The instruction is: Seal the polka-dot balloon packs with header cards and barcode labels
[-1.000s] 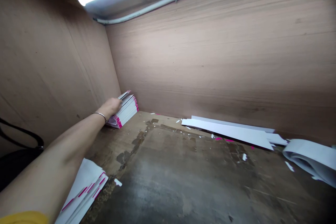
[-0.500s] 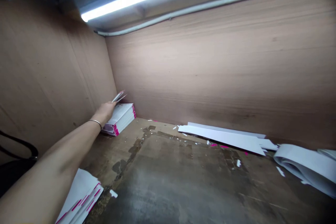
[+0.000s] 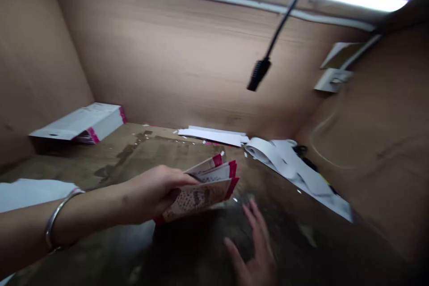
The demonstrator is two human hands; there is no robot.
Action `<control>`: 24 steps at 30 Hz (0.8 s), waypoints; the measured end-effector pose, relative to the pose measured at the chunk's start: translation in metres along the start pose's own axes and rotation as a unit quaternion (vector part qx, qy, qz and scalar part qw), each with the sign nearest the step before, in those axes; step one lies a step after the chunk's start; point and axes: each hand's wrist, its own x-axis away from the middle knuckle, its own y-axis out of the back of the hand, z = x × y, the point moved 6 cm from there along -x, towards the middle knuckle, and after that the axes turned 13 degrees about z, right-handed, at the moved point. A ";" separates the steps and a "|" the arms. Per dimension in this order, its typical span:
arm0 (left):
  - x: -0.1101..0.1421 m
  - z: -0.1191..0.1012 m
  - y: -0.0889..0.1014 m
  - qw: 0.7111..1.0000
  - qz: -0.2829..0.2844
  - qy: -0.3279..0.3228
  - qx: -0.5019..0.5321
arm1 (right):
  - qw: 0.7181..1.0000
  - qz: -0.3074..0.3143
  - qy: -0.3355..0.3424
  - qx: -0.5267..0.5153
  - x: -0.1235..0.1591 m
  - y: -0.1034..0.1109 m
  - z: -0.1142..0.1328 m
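Note:
My left hand (image 3: 161, 192) grips several printed cards (image 3: 204, 194) with dark pink edges, fanned slightly apart above the table. A speckled pattern and some print show on the front card; the print is too blurred to read. Just to the right and below, my right hand (image 3: 253, 246) is held with its fingers apart and nothing in it, close to the cards but not touching them. At the back left corner sits a stack (image 3: 107, 118) of white pieces with pink edges, its top one jutting out to the left.
More white sheets (image 3: 36, 190) lie by my left forearm. White paper strips (image 3: 214, 135) run along the back wall, and a curled white strip (image 3: 268, 152) lies at the right. A black cable end (image 3: 259, 73) hangs down in front of the back wall. Small scraps dot the table (image 3: 130, 143).
My left hand has come away from the corner stack toward the middle with several cards in it. My right hand has entered the view. The camera has turned to the right.

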 end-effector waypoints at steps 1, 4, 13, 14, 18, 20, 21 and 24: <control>-0.007 -0.013 -0.017 0.999 0.035 -0.017 0.016 | 0.999 -0.043 0.018 0.002 -0.003 0.016 0.001; -0.025 -0.036 -0.041 0.992 0.116 -0.050 -0.002 | 0.996 -0.013 0.036 -0.083 -0.027 0.050 -0.007; -0.016 -0.035 -0.062 0.968 0.071 0.160 -0.179 | 0.890 0.233 -0.009 -0.393 -0.046 0.023 -0.013; -0.013 -0.036 -0.067 0.964 0.076 0.184 -0.178 | 0.888 0.236 0.000 -0.396 -0.042 0.021 -0.008; -0.015 -0.041 -0.076 0.956 0.106 0.179 -0.206 | 0.905 0.234 0.036 -0.354 -0.037 0.025 0.010; -0.021 -0.040 -0.075 0.951 0.120 0.161 -0.233 | 0.925 0.281 0.051 -0.250 -0.036 0.028 0.020; -0.025 -0.039 -0.074 0.950 0.124 0.149 -0.247 | 0.935 0.303 0.064 -0.172 -0.035 0.030 0.026; -0.033 -0.038 -0.073 0.945 0.139 0.122 -0.270 | 0.938 0.317 0.121 0.072 -0.037 0.031 0.049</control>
